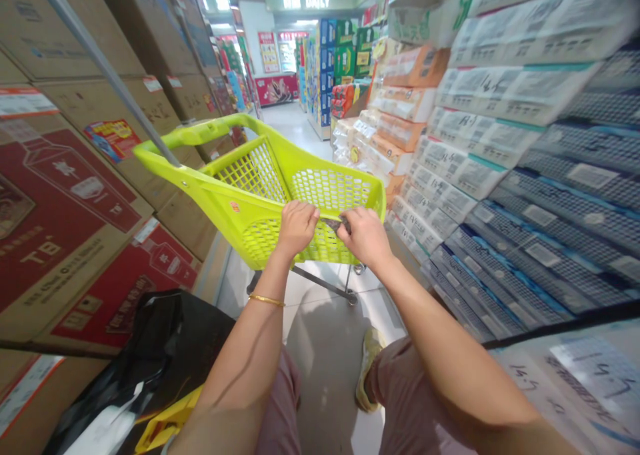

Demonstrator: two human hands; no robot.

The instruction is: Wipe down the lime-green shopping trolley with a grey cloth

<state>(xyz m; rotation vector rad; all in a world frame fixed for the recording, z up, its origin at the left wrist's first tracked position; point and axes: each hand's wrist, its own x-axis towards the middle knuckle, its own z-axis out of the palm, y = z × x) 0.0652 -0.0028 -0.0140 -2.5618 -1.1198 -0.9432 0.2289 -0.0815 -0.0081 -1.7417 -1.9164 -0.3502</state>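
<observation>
A lime-green plastic shopping basket on wheels (260,175) stands in the aisle just ahead of me, empty as far as I can see. My left hand (296,227) is closed at its near rim. My right hand (364,235) is closed beside it. Between the two hands is a small dark object (334,224) that both pinch; I cannot make out what it is. A gold bangle (266,300) circles my left wrist.
Stacked cardboard cartons (60,208) wall the left side. Bundled packs of paper goods (500,175) fill shelves on the right. A black bag (165,348) lies at lower left. The tiled aisle (295,125) runs on toward far shelves.
</observation>
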